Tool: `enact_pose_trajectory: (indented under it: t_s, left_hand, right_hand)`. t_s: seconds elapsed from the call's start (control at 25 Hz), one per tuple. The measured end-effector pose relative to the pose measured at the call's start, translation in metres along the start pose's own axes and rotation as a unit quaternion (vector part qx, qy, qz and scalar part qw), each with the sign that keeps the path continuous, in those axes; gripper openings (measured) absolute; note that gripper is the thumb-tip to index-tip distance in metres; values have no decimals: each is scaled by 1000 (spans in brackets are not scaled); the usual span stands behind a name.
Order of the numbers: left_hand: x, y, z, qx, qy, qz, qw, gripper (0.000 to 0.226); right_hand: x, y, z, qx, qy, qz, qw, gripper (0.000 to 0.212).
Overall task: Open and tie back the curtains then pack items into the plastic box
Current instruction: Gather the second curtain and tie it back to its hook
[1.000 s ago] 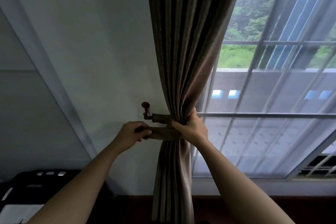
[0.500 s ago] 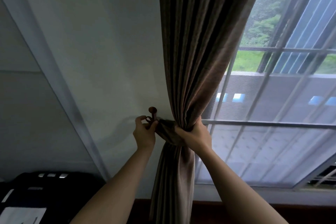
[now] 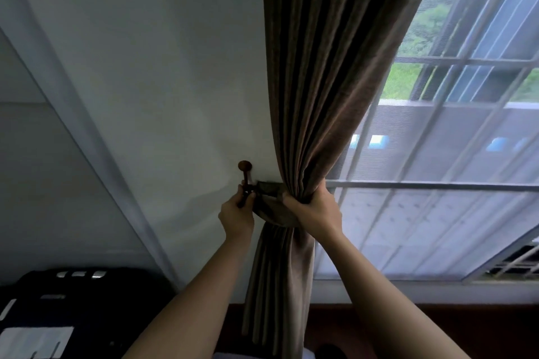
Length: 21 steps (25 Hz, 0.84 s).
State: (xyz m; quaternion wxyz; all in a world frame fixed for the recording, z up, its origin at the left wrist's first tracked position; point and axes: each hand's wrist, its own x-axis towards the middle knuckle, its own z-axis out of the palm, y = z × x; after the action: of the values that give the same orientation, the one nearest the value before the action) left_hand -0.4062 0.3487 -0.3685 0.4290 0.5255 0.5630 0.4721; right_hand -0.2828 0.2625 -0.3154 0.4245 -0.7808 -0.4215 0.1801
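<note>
A brown curtain (image 3: 323, 73) hangs gathered at the left side of the window. A matching fabric tie-back (image 3: 268, 198) wraps around its bunched middle. My right hand (image 3: 313, 211) grips the curtain bundle where the band crosses it. My left hand (image 3: 236, 214) pinches the tie-back's end at the dark wooden wall hook (image 3: 245, 172), just left of the curtain. Whether the loop sits on the hook is hidden by my fingers. No plastic box is in view.
A white wall (image 3: 151, 67) lies left of the curtain, with a pale slanted frame (image 3: 87, 137) crossing it. The window (image 3: 437, 213) with sheer screen and bars fills the right. A dark case (image 3: 73, 309) sits at lower left. A dark wooden floor strip (image 3: 379, 326) runs below the window.
My left hand has carried the tie-back's end up and right to the wall hook. The band is now drawn tight around the curtain. My right hand kept its grip on the bundle.
</note>
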Motion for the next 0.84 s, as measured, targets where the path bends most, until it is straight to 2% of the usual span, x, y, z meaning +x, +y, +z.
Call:
enact_pose_trajectory:
  t_s: [0.12, 0.24, 0.4, 0.52, 0.64, 0.76, 0.84]
  left_hand:
    - [7, -3, 6, -3, 11, -16, 1000, 37]
    - [15, 0, 6, -69, 0, -73, 995, 36]
    - [38, 2, -4, -119, -76, -151, 978, 41]
    - [54, 7, -14, -126, -135, -200, 962, 37]
    - [59, 14, -20, -140, -184, -193, 954, 32]
    - [47, 13, -19, -225, -193, -176, 939, 29]
    - [30, -5, -12, -181, -181, -174, 951, 29]
  right_hand:
    - [0, 0, 4, -3, 1, -5, 1000, 53]
    - [-2, 1, 12, -2, 14, -22, 1000, 58]
    - [-10, 14, 20, 20, 24, -37, 999, 80]
    - [-20, 31, 11, 37, -34, -35, 998, 83]
    - [-23, 49, 1, -38, -57, -33, 997, 78]
    - [-29, 63, 7, -65, -44, 1, 997, 68]
    - [-42, 62, 15, -34, -60, 22, 997, 65]
